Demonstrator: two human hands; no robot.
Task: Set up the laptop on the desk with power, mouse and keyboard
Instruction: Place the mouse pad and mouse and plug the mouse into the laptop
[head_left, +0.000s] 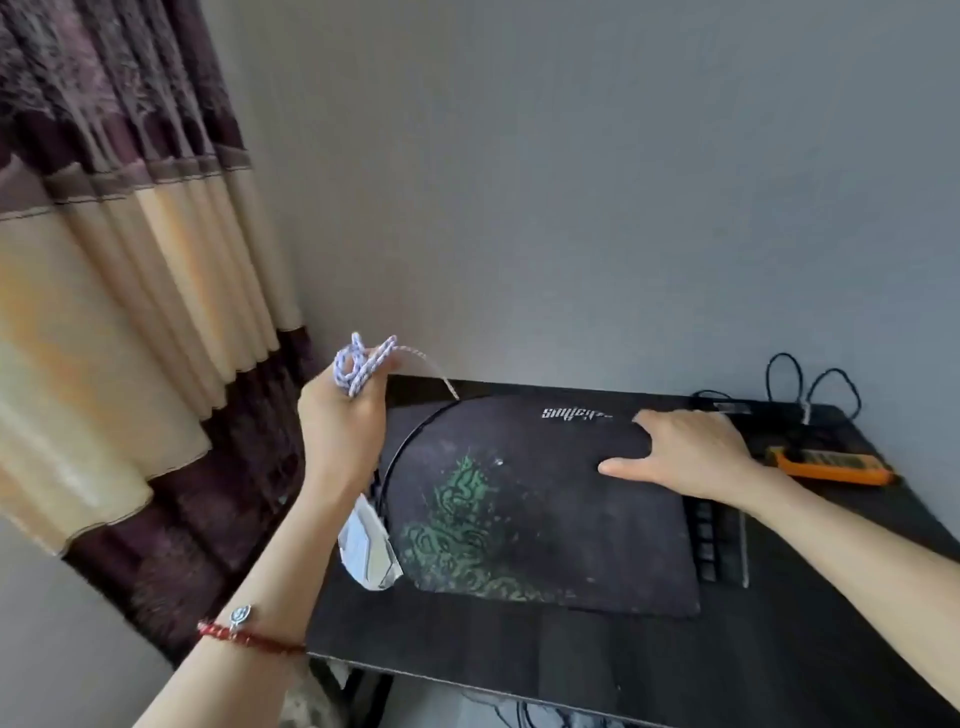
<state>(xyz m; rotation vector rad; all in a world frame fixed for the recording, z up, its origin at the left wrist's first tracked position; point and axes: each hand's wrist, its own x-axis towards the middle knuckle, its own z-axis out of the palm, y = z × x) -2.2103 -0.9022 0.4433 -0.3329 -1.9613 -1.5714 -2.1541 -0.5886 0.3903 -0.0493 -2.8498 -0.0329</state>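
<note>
A black mouse pad (524, 499) with a green pattern lies on the dark desk (519, 665), its left part bent upward. My right hand (685, 454) rests flat on the pad's far right corner, fingers spread. My left hand (340, 431) is raised at the desk's left edge and grips a bundle of white-and-blue braided cable (363, 366); one strand runs down toward the pad. A white mouse-like object (366, 553) shows at the pad's left edge, partly behind my left forearm. A black keyboard (719, 543) peeks out from under the pad's right side. No laptop is visible.
An orange handheld device (831, 465) lies at the right of the desk. Black cable loops (810, 384) stand at the back right corner against the grey wall. A curtain (130, 260) hangs left of the desk.
</note>
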